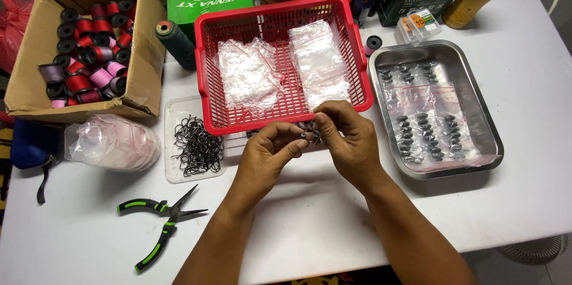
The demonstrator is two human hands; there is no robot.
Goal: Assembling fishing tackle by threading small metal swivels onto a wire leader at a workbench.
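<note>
A white table (524,82) under even light, crowded along its far edge, shadowed floor beyond.

Both hands meet just in front of the red basket (205,82): the left hand (268,154) and the right hand (348,136) pinch small dark fishing weights (305,133) between their fingertips. Left of the basket lies a tray of hooks (196,145); right of it stands a steel pan (476,91) holding bagged weights.

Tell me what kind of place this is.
Probably a small fishing-tackle assembly bench: a clear tray of dark hooks, a cardboard box of thread spools, and a steel pan of bagged sinkers surround both hands, left hand and right hand, working small dark pieces.
</note>
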